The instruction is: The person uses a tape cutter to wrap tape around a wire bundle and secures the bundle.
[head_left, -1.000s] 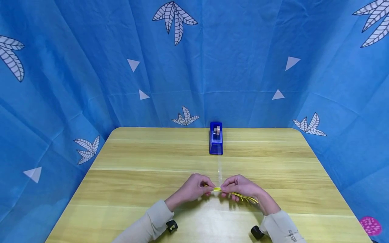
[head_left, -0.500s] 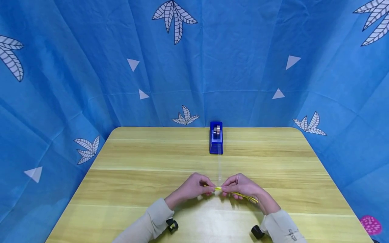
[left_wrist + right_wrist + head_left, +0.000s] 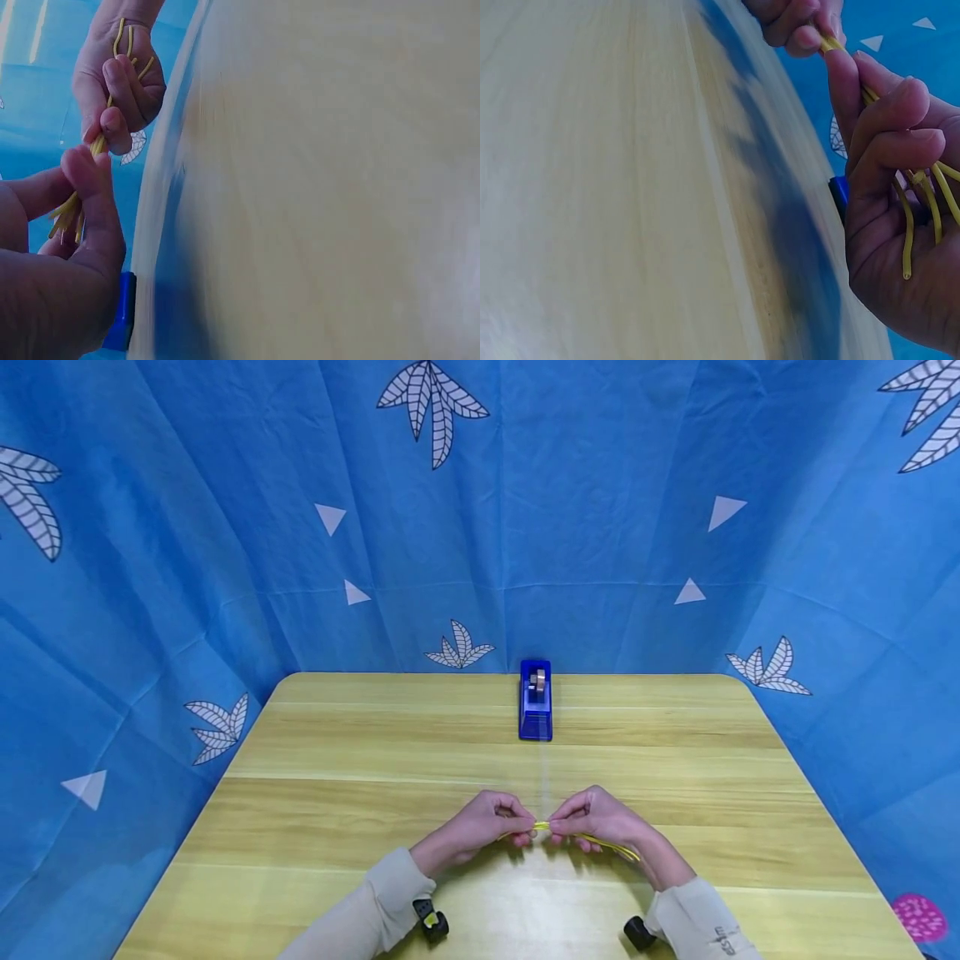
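Between my two hands runs a bundle of thin yellow wires, held just above the table. My left hand pinches one end between thumb and forefinger; short wire ends poke out behind those fingertips in the left wrist view. A small gap away, my right hand pinches the same bundle, its other fingers curled. From there loose strands fan out over the right palm. A clear strip of tape stretches from the blue tape dispenser toward the bundle; its near end is hidden around the fingertips.
The wooden table has rounded back corners. A blue curtain with white leaf prints hangs behind it and along both sides. Black wrist cameras sit under both sleeves, close over the tabletop.
My left wrist has turned slightly and the left fingertips have edged right along the bundle, narrowing the gap between the hands. The wire ends behind the left fingers now sit lower. Both grips stay.
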Tool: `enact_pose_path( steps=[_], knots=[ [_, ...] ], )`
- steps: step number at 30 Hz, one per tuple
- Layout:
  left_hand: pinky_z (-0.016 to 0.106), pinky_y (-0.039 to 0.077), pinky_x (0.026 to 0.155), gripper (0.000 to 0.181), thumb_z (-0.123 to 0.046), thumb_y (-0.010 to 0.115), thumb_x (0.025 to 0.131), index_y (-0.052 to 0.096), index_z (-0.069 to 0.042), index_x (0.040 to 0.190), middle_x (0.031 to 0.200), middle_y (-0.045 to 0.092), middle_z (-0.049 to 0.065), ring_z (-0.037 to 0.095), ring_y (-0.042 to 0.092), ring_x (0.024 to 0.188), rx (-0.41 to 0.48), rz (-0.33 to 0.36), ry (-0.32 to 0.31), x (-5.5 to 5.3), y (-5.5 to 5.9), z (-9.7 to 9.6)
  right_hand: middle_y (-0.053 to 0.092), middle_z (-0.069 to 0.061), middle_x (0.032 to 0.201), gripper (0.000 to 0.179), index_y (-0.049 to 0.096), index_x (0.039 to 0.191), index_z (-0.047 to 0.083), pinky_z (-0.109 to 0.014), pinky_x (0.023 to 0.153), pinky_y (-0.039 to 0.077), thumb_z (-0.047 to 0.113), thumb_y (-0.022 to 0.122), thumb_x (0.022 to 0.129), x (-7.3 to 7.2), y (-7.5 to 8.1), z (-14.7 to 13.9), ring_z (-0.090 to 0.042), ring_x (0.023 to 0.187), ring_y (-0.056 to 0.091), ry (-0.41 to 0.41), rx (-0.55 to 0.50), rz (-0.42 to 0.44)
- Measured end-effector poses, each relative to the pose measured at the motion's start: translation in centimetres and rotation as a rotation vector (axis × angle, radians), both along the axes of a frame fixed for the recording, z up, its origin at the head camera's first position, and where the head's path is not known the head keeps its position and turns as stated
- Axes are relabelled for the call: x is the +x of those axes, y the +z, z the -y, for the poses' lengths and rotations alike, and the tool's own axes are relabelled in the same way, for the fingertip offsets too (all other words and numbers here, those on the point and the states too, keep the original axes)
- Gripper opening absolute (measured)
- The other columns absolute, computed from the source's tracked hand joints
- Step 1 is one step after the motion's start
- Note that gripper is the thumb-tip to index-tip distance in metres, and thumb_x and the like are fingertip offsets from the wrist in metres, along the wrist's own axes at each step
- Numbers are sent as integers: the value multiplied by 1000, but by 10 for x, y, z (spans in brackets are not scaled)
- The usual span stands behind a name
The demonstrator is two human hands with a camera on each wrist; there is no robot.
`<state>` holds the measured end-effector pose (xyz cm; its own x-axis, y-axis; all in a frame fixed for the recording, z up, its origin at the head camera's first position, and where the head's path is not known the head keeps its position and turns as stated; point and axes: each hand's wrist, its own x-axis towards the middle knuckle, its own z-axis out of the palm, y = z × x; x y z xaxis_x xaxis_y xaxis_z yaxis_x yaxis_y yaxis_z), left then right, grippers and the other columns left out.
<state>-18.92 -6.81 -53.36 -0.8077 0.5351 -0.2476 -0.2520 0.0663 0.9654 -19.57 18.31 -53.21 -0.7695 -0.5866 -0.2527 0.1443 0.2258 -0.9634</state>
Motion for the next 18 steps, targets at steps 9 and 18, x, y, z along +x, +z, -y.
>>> enact_pose_path(
  steps=[9,18],
  knots=[
    [23,61,72,10,7,70,92,72,-1,86,86,75,8,12,67,72,-3,-29,81,3,0,-5,78,-19,95,30,71,113,-10,-16,47,45,14,73,96,2,1,-3,-4,51,55,-3,11,-5],
    [22,60,69,7,4,74,91,72,9,95,83,75,10,12,68,69,-58,-76,115,6,3,-5,76,-15,103,40,66,132,-1,-20,56,49,21,70,99,9,6,-9,-7,58,55,-8,7,88]
  ],
)
